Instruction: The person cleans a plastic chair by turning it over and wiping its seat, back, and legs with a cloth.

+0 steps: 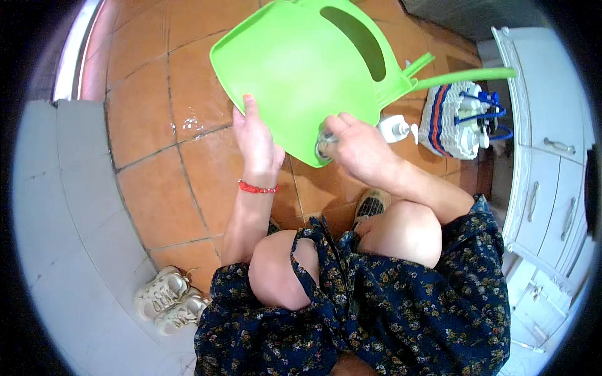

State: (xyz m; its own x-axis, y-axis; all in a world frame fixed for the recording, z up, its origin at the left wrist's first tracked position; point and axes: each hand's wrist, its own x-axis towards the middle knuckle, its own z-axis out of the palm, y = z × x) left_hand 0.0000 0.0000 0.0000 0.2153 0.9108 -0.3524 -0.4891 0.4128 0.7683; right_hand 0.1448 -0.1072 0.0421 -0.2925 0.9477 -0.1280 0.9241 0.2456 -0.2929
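Observation:
A bright green plastic dustpan [295, 69] with a long dark slot is held up tilted over the tiles. Its thin green handle reaches to the right. My left hand [256, 135], a red bracelet at its wrist, grips the pan's near left edge, thumb on top and fingers hidden below. On the inner face, close to the near corner, my right hand [360, 147] presses a greyish scouring pad [323, 144], mostly covered by the fingers. A white pump bottle [395, 128] lies just beyond my right hand.
A woven striped basket [448, 119] with blue handles holds bottles on the right, beside white cabinets [545, 113]. Beige sneakers [168, 301] rest by the tiled wall [75, 238] at lower left. Water glistens on the orange floor tiles [150, 188].

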